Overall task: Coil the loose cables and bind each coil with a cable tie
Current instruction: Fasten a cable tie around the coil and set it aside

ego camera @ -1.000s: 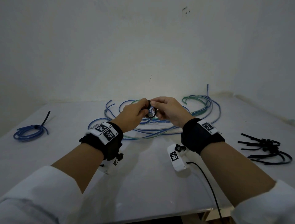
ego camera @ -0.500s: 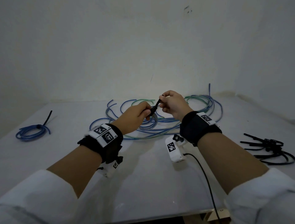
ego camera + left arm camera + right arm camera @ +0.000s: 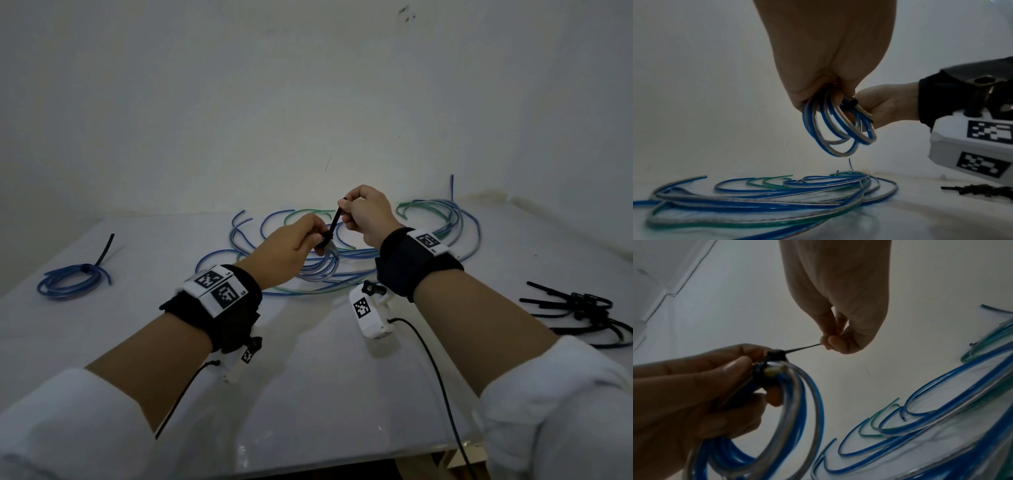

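Observation:
My left hand (image 3: 301,241) grips a small coil of blue and clear cable (image 3: 318,269) above the table; the coil (image 3: 838,129) hangs below the fingers in the left wrist view. A black cable tie (image 3: 334,224) is wrapped round the coil, its head (image 3: 777,353) by my left thumb. My right hand (image 3: 359,210) pinches the tie's tail (image 3: 803,347) and holds it taut, up and to the right. A pile of loose blue and green cables (image 3: 394,253) lies on the table behind both hands.
A bound blue coil (image 3: 73,279) with a black tie tail lies at the table's left. Several spare black cable ties (image 3: 582,315) lie at the right. The white wall (image 3: 308,102) stands close behind the table. Thin black wires run from both wrist cameras toward the table's near edge.
My right hand has drawn the tie's tail up and to the right, away from my left hand. The tie's loop has closed round the coil. My left hand stayed nearly in place.

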The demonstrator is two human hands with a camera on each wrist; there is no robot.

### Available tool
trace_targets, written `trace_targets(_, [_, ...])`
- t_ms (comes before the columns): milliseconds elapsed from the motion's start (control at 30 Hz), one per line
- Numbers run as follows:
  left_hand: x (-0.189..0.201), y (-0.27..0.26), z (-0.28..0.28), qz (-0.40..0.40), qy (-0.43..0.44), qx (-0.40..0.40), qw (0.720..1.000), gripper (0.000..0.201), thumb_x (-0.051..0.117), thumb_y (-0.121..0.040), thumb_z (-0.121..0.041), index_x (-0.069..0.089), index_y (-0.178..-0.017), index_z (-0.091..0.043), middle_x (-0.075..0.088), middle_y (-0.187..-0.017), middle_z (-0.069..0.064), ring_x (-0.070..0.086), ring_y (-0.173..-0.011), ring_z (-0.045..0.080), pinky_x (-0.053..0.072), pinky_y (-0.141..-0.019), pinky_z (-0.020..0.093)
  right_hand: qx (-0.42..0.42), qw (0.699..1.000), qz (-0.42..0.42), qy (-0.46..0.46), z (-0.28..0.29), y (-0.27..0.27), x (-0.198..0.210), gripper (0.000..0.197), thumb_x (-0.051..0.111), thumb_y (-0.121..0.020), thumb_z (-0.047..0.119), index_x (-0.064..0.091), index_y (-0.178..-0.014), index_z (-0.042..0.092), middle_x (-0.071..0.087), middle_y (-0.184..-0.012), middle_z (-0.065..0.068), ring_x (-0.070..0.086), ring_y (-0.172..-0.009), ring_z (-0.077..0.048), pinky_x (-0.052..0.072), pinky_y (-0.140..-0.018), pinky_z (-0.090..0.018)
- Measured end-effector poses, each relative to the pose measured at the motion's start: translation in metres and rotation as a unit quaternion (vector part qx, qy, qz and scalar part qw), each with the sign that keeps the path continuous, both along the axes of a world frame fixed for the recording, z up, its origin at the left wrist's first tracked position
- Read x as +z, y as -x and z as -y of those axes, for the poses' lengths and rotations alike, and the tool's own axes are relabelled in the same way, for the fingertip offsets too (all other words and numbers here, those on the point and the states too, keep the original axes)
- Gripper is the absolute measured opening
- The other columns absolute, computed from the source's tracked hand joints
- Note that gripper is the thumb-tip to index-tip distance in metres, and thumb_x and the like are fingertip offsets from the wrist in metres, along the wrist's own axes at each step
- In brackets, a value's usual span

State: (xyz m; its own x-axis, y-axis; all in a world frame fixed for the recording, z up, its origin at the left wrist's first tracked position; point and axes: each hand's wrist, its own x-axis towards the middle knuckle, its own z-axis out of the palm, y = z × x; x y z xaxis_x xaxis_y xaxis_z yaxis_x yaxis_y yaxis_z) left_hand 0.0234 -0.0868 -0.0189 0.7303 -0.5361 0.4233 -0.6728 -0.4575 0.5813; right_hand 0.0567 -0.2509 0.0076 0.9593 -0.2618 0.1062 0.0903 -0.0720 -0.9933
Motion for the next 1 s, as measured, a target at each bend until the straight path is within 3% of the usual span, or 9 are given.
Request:
trace_targets(200, [0.004, 0.005, -0.004, 0.064, -0.034, 0.019, 0.997, 0.018, 0.038, -0.098, -0.011, 0.052, -0.109, -0.005, 0.059, -0.082, 0.001, 0.055, -0.077, 0.019, 0.040, -0.070, 0.021, -0.001, 1.000, -0.021, 0.010, -0.011, -0.005, 0.006, 0.026, 0.053, -0.089, -0.003, 0.045, -0.069, 0.011, 0.049, -0.064, -0.008, 0.041, -0.050, -0.016, 0.034, -0.047, -0.026])
trace_targets(333, [0.006, 0.006, -0.011, 0.062, -0.042, 0.030, 0.997, 0.019, 0.037, -0.099, -0.013, 0.051, -0.109, -0.006, 0.058, -0.083, 0.001, 0.053, -0.075, 0.017, 0.036, -0.065, 0.013, 0.006, 1.000, -0.025, 0.002, -0.021, -0.006, 0.009, 0.026, 0.053, -0.089, -0.003, 0.045, -0.068, 0.011, 0.048, -0.064, -0.009, 0.039, -0.051, -0.017, 0.033, -0.046, -0.026])
trace_targets(433, [0.010, 0.006, -0.020, 0.048, -0.029, 0.043, 0.998, 0.018, 0.037, -0.099, -0.014, 0.051, -0.108, -0.007, 0.060, -0.083, -0.001, 0.053, -0.073, 0.012, 0.037, -0.065, 0.014, 0.017, 0.999, 0.002, -0.027, -0.034, -0.007, 0.009, 0.024, 0.055, -0.090, 0.000, 0.045, -0.070, 0.010, 0.050, -0.065, -0.010, 0.038, -0.049, -0.016, 0.032, -0.044, -0.024])
trace_targets(567, [0.015, -0.007, -0.045, 0.028, 0.060, 0.135, 0.989, 0.014, 0.041, -0.098, -0.013, 0.053, -0.102, -0.009, 0.063, -0.080, -0.001, 0.053, -0.068, 0.005, 0.039, -0.064, 0.014, 0.030, 0.999, 0.038, -0.004, -0.056, -0.001, 0.019, 0.019, 0.057, -0.092, 0.019, 0.050, -0.080, 0.006, 0.054, -0.071, -0.008, 0.049, -0.049, -0.013, 0.042, -0.047, -0.023])
trace_targets(633, [0.017, -0.015, -0.064, 0.025, 0.115, 0.200, 0.973, 0.011, 0.041, -0.097, -0.013, 0.052, -0.097, -0.011, 0.065, -0.082, 0.002, 0.050, -0.063, -0.001, 0.040, -0.067, 0.021, 0.053, 0.997, 0.049, 0.036, -0.072, 0.003, 0.022, 0.021, 0.058, -0.091, 0.019, 0.051, -0.077, 0.005, 0.053, -0.067, -0.007, 0.051, -0.047, -0.013, 0.044, -0.049, -0.025])
trace_targets(767, [0.019, -0.022, -0.096, -0.017, 0.184, 0.269, 0.945, 0.010, 0.046, -0.095, -0.014, 0.053, -0.099, -0.009, 0.068, -0.090, 0.008, 0.053, -0.069, 0.012, 0.042, -0.074, 0.030, 0.200, 0.977, 0.022, 0.069, -0.115, 0.011, 0.019, 0.017, 0.053, -0.092, 0.006, 0.062, -0.083, -0.004, 0.061, -0.069, -0.013, 0.059, -0.049, -0.014, 0.052, -0.047, -0.019])
trace_targets(867, [0.017, -0.018, -0.115, -0.049, 0.237, 0.287, 0.927, 0.002, 0.051, -0.093, -0.017, 0.052, -0.094, -0.015, 0.063, -0.080, -0.001, 0.056, -0.072, 0.015, 0.044, -0.067, 0.029, 0.238, 0.970, 0.012, 0.042, -0.148, 0.010, 0.018, 0.023, 0.048, -0.094, 0.004, 0.060, -0.099, -0.015, 0.062, -0.078, -0.019, 0.062, -0.060, -0.022, 0.056, -0.053, -0.023])
trace_targets(933, [0.016, -0.014, -0.129, -0.073, 0.263, 0.303, 0.913, 0.008, 0.052, -0.093, -0.022, 0.051, -0.088, -0.017, 0.058, -0.077, -0.003, 0.056, -0.070, 0.015, 0.044, -0.060, 0.025, 0.247, 0.969, 0.008, 0.024, -0.170, 0.008, 0.017, 0.024, 0.049, -0.094, 0.006, 0.059, -0.099, -0.015, 0.061, -0.081, -0.021, 0.063, -0.063, -0.026, 0.057, -0.055, -0.026])
trace_targets(1000, [0.017, -0.011, -0.147, -0.097, 0.272, 0.312, 0.905, 0.014, 0.047, -0.095, -0.026, 0.052, -0.085, -0.016, 0.060, -0.082, 0.003, 0.059, -0.077, 0.021, 0.050, -0.066, 0.031, 0.261, 0.965, 0.006, 0.017, -0.192, 0.005, 0.014, 0.025, 0.052, -0.093, 0.009, 0.060, -0.097, -0.014, 0.063, -0.083, -0.024, 0.065, -0.070, -0.031, 0.058, -0.062, -0.030])
